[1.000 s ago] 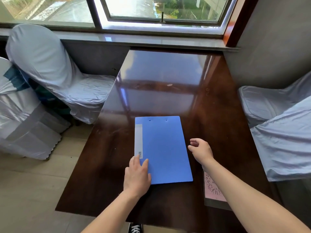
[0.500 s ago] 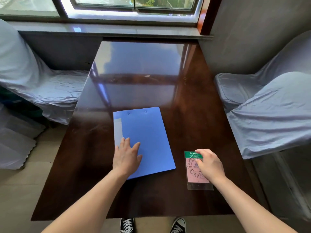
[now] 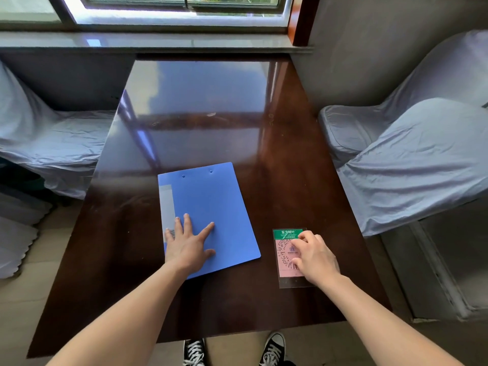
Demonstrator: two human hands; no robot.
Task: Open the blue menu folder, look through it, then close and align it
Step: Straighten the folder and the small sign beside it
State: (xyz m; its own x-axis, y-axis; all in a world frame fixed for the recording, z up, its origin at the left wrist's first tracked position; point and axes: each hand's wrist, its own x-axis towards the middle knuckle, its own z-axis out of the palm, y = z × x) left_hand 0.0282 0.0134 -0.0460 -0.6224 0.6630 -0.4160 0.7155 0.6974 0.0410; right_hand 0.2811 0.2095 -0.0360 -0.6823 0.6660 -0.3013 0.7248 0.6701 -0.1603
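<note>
The blue menu folder (image 3: 211, 207) lies closed and flat on the dark wooden table (image 3: 211, 114), slightly turned, with a pale label strip along its left edge. My left hand (image 3: 188, 247) rests palm down on the folder's near left corner, fingers spread. My right hand (image 3: 314, 257) lies to the right of the folder on a pink and green laminated card (image 3: 284, 249), fingers curled on the card's surface. The folder and card are apart.
Chairs in pale fabric covers stand at the left (image 3: 45, 133) and right (image 3: 412, 154) of the table. A window sill (image 3: 158, 43) runs along the far end. My shoes (image 3: 272, 350) show below the near table edge.
My right hand moved from the folder's right edge onto the card beside it. My left hand slid further onto the folder. The view shifted right and down.
</note>
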